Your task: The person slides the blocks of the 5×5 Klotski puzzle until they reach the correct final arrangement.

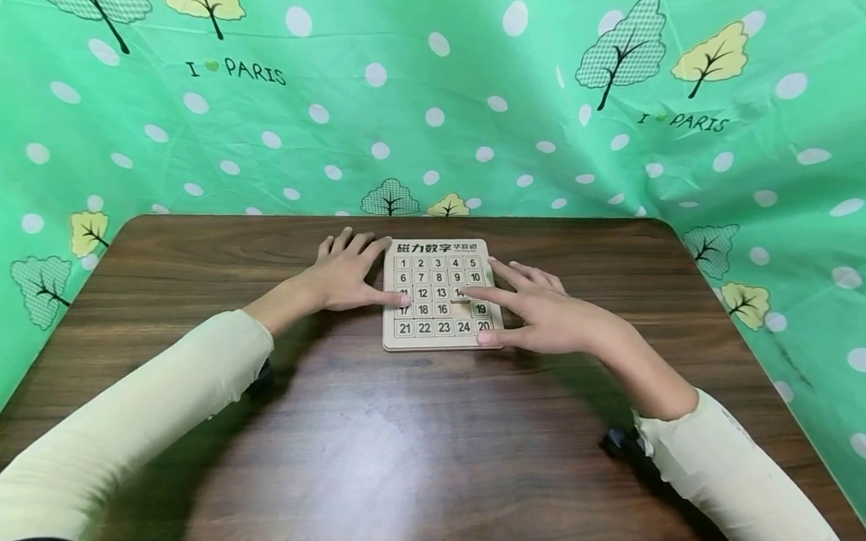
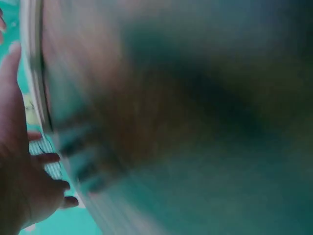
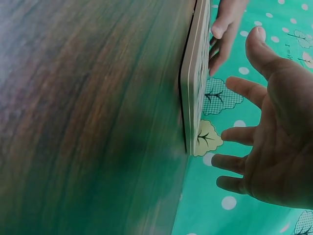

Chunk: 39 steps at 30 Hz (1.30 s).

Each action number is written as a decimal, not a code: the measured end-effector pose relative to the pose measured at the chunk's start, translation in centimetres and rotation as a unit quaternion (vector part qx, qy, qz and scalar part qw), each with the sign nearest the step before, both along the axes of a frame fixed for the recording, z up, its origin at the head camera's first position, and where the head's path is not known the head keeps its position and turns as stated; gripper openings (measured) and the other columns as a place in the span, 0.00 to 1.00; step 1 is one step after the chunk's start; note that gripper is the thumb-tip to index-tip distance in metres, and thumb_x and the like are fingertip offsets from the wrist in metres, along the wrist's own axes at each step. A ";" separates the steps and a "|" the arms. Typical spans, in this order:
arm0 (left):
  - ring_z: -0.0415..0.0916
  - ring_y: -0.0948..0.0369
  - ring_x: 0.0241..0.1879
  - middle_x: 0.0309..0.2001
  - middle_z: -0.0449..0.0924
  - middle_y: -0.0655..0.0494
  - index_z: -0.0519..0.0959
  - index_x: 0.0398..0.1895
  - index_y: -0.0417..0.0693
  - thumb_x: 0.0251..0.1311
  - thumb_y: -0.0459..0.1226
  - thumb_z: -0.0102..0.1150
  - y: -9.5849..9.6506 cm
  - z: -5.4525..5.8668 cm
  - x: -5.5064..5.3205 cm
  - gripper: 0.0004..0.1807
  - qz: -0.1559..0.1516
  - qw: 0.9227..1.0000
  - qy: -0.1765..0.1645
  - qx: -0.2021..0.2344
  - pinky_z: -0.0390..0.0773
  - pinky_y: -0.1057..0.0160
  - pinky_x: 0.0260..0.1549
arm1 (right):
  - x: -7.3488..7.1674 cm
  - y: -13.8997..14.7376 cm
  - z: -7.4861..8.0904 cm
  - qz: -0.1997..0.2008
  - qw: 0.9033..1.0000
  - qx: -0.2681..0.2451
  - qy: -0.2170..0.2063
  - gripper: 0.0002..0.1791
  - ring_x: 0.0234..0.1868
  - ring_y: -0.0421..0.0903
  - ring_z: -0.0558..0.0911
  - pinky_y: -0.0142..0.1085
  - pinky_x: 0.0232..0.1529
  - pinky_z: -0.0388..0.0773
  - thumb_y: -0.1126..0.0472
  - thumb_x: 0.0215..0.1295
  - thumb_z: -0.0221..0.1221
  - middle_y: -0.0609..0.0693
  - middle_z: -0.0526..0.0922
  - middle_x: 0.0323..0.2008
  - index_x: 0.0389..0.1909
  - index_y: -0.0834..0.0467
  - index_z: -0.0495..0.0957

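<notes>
A pale number sliding puzzle [image 1: 435,344] lies flat on the table, its numbered tiles in rows below a printed heading. One gap shows in the tile rows, under tile 14 and left of tile 19 [image 1: 480,309]. My left hand [image 1: 340,275] is spread at the board's left side, thumb tip over the tiles 11 and 17, fingers stretched toward the upper left corner. From the right, my right hand [image 1: 549,310] reaches in, index fingertip on tile 14 [image 1: 458,293] and thumb at tile 20. The right wrist view shows the board edge-on beside spread fingers [image 3: 239,134].
The board rests on a dark brown wooden table [image 1: 325,449] with rounded far corners. Behind it hangs a green cloth [image 1: 433,79] with white dots and printed trees. Light sleeves [image 1: 158,399] cover both forearms. Much of the left wrist view is blurred.
</notes>
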State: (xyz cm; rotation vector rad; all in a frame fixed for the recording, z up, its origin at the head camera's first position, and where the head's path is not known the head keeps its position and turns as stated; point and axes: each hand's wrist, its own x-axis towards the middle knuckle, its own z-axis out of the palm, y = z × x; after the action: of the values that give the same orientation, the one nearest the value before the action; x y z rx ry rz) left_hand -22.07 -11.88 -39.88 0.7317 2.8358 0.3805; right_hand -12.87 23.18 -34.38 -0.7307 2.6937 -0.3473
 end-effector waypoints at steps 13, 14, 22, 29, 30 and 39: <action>0.43 0.24 0.90 0.92 0.49 0.41 0.49 0.94 0.76 0.41 0.82 0.78 0.2 3.0 -3.5 0.77 -0.027 0.994 -0.088 -0.065 0.54 0.17 0.82 | 0.5 1.6 -0.1 -0.018 1.000 -0.001 -0.007 0.42 0.92 0.75 0.47 0.83 0.82 0.44 0.28 0.77 0.63 0.62 0.47 0.94 0.88 0.31 0.66; 0.44 0.24 0.89 0.92 0.49 0.40 0.50 0.94 0.76 0.41 0.81 0.78 0.3 3.1 -3.5 0.77 -0.026 0.993 -0.089 -0.067 0.55 0.17 0.81 | 0.5 1.7 0.0 -0.017 1.000 0.001 -0.007 0.41 0.92 0.75 0.47 0.83 0.81 0.44 0.27 0.77 0.63 0.62 0.48 0.94 0.87 0.30 0.67; 0.41 0.24 0.90 0.94 0.45 0.40 0.47 0.95 0.75 0.42 0.83 0.76 0.3 2.8 -3.2 0.78 -0.016 0.992 -0.084 -0.092 0.49 0.14 0.81 | 1.2 2.8 0.0 -0.019 1.000 0.011 -0.013 0.36 0.90 0.77 0.50 0.84 0.80 0.45 0.27 0.77 0.63 0.64 0.53 0.92 0.81 0.33 0.77; 0.40 0.24 0.90 0.94 0.42 0.38 0.45 0.95 0.71 0.44 0.83 0.75 0.5 2.9 -3.1 0.78 -0.022 0.992 -0.079 -0.099 0.49 0.15 0.81 | 1.0 2.6 -0.2 -0.019 0.999 0.024 -0.010 0.36 0.90 0.79 0.52 0.84 0.79 0.48 0.27 0.77 0.62 0.65 0.53 0.92 0.81 0.33 0.77; 0.40 0.24 0.90 0.94 0.42 0.38 0.45 0.96 0.71 0.44 0.83 0.74 0.5 2.9 -3.0 0.79 -0.022 0.991 -0.080 -0.100 0.49 0.15 0.81 | 0.9 2.4 -0.2 -0.017 0.999 0.025 -0.010 0.35 0.89 0.79 0.52 0.85 0.79 0.48 0.27 0.77 0.62 0.65 0.53 0.92 0.81 0.32 0.77; 0.39 0.24 0.90 0.94 0.41 0.38 0.45 0.96 0.70 0.45 0.83 0.74 0.3 2.8 -3.2 0.78 -0.023 0.991 -0.085 -0.104 0.50 0.15 0.81 | 0.3 0.7 -0.7 0.004 1.000 0.018 -0.014 0.36 0.90 0.77 0.50 0.83 0.81 0.45 0.28 0.77 0.63 0.62 0.50 0.93 0.82 0.32 0.75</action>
State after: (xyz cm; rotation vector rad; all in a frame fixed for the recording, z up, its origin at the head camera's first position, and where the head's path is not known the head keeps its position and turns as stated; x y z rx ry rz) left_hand -25.23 -11.53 -37.08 0.6849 2.6434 0.1306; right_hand -12.58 23.83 -35.12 -0.7203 2.6633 -0.3044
